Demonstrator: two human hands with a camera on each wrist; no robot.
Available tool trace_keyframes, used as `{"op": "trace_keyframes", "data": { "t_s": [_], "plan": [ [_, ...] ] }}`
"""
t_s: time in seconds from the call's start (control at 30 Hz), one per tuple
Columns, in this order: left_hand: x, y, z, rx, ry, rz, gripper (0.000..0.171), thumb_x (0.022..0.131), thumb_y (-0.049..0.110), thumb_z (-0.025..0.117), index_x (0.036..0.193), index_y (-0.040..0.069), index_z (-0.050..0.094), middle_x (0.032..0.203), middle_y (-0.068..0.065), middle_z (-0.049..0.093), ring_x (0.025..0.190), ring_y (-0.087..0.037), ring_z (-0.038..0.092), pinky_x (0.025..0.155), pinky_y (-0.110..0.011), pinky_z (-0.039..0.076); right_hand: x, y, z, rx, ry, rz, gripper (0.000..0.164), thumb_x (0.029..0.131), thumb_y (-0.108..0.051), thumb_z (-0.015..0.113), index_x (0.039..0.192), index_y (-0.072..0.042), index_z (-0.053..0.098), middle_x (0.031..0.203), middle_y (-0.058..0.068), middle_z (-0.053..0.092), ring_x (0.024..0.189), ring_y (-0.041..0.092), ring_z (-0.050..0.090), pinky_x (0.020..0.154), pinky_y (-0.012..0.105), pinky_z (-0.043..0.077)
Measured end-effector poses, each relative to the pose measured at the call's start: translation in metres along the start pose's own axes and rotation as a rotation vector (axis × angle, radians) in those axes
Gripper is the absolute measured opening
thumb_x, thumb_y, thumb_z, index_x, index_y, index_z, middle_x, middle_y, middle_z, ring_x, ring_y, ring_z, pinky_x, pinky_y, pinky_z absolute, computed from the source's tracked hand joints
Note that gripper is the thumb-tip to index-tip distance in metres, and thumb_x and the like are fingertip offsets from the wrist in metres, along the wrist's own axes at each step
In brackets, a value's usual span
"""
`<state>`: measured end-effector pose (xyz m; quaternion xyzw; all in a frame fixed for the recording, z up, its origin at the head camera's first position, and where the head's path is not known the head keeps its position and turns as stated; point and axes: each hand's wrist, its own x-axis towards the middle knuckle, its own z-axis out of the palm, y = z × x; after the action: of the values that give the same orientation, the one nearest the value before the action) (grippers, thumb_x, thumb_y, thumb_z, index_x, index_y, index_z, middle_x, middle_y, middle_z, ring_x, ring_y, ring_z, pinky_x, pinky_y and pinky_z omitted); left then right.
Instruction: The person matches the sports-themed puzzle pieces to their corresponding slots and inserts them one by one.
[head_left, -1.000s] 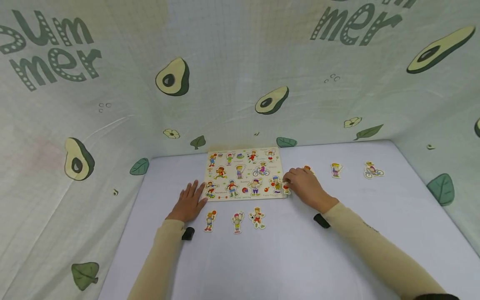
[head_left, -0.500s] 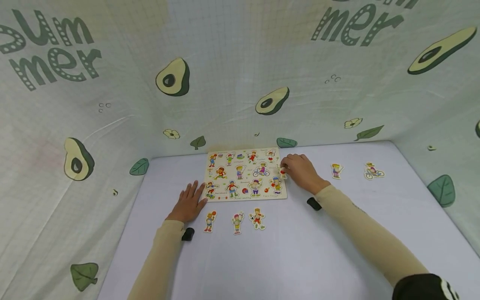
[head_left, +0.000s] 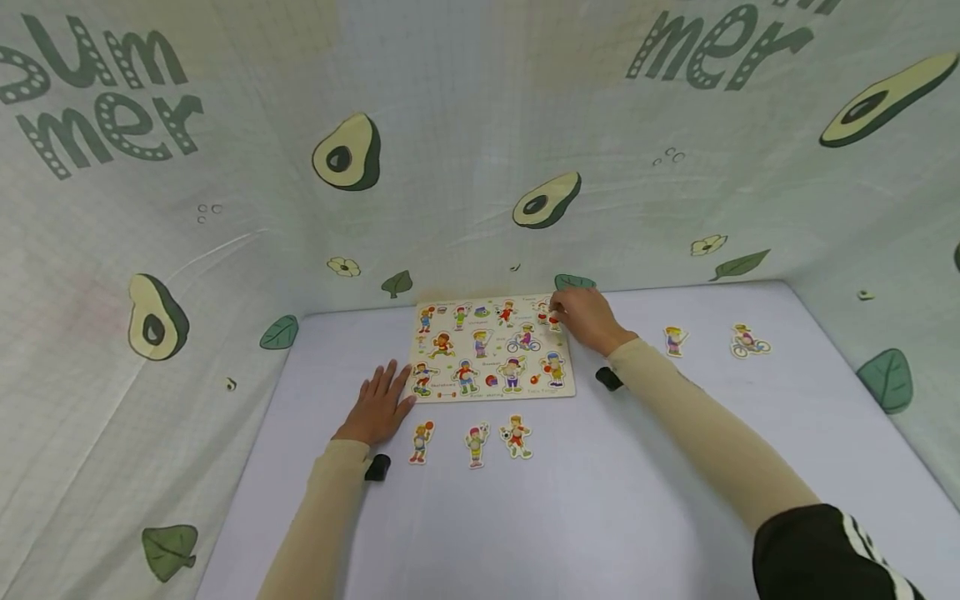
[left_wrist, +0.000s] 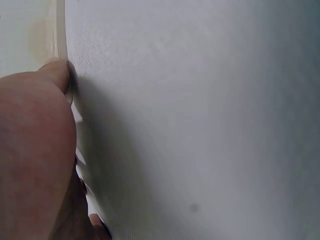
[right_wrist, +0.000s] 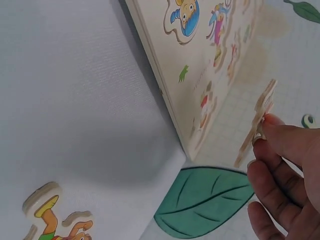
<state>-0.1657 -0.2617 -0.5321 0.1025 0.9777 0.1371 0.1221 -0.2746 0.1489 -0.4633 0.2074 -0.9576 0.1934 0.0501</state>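
Note:
My right hand [head_left: 588, 318] pinches a flat wooden puzzle piece [right_wrist: 257, 120] between thumb and fingers, over the top right corner of the puzzle board [head_left: 471, 369]. In the right wrist view the piece stands edge-on, apart from the board's surface. My left hand [head_left: 375, 407] lies with fingers spread on the table beside the board's left edge, its thumb at the lower left corner. Figure pieces fill the bottom row of the board; printed sports figures show higher up. A runner piece [right_wrist: 65, 220] lies on the table under my right wrist, hidden in the head view.
Several loose pieces lie about: a basketball figure [head_left: 421, 442], a figure with a pink cap [head_left: 476, 445] and a soccer player [head_left: 516, 437] in front of the board, a baseball figure [head_left: 673, 342] and a cyclist [head_left: 750, 342] to the right. A printed cloth [head_left: 450, 225] rises behind the board.
My right hand has moved up along the board's right edge to its top corner, carrying the piece. My left hand has stayed in place.

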Motion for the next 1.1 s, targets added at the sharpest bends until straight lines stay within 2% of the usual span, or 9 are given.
{"op": "trace_keyframes", "data": {
  "t_s": [0.2, 0.43, 0.7, 0.9, 1.1],
  "plan": [
    [0.001, 0.003, -0.002, -0.005, -0.019, -0.012, 0.071, 0.113, 0.041, 0.045, 0.170, 0.010, 0.018, 0.176, -0.023, 0.006, 0.162, -0.047, 0.002, 0.130, -0.064, 0.005, 0.015, 0.001, 0.005, 0.010, -0.046, 0.033, 0.012, 0.100, -0.006, 0.074, 0.110, 0.000, 0.075, 0.107, 0.015, 0.077, 0.104, 0.032, 0.071, 0.099, 0.051, 0.053],
    [0.001, 0.003, -0.004, 0.003, -0.033, -0.030, 0.071, 0.113, 0.040, 0.046, 0.171, 0.011, 0.016, 0.177, -0.022, 0.004, 0.162, -0.046, 0.001, 0.130, -0.064, 0.004, 0.026, 0.004, 0.013, 0.014, -0.077, 0.048, 0.011, 0.101, -0.006, 0.072, 0.109, 0.001, 0.075, 0.107, 0.018, 0.076, 0.102, 0.034, 0.072, 0.092, 0.049, 0.058],
    [-0.002, 0.008, -0.005, 0.005, -0.029, -0.024, 0.069, 0.114, 0.040, 0.043, 0.170, 0.009, 0.018, 0.177, -0.022, 0.006, 0.162, -0.047, 0.002, 0.130, -0.063, 0.005, 0.038, 0.011, 0.028, 0.001, -0.127, 0.088, 0.010, 0.103, -0.007, 0.069, 0.108, 0.000, 0.074, 0.110, 0.017, 0.075, 0.104, 0.034, 0.070, 0.096, 0.048, 0.056],
    [-0.005, 0.012, -0.011, -0.027, -0.028, -0.004, 0.068, 0.114, 0.038, 0.043, 0.169, 0.006, 0.020, 0.176, -0.025, 0.007, 0.161, -0.049, 0.003, 0.130, -0.064, 0.005, 0.044, 0.010, 0.033, -0.024, -0.121, 0.092, 0.013, 0.102, -0.007, 0.070, 0.110, 0.003, 0.075, 0.110, 0.019, 0.076, 0.104, 0.034, 0.071, 0.094, 0.047, 0.058],
    [-0.003, 0.009, -0.009, -0.005, -0.041, -0.003, 0.068, 0.115, 0.038, 0.042, 0.170, 0.007, 0.017, 0.176, -0.024, 0.004, 0.162, -0.048, 0.001, 0.130, -0.063, 0.004, 0.048, 0.006, 0.034, -0.035, -0.108, 0.077, 0.014, 0.101, -0.006, 0.072, 0.109, 0.004, 0.076, 0.110, 0.020, 0.076, 0.103, 0.035, 0.073, 0.092, 0.046, 0.060]
  ]
}}
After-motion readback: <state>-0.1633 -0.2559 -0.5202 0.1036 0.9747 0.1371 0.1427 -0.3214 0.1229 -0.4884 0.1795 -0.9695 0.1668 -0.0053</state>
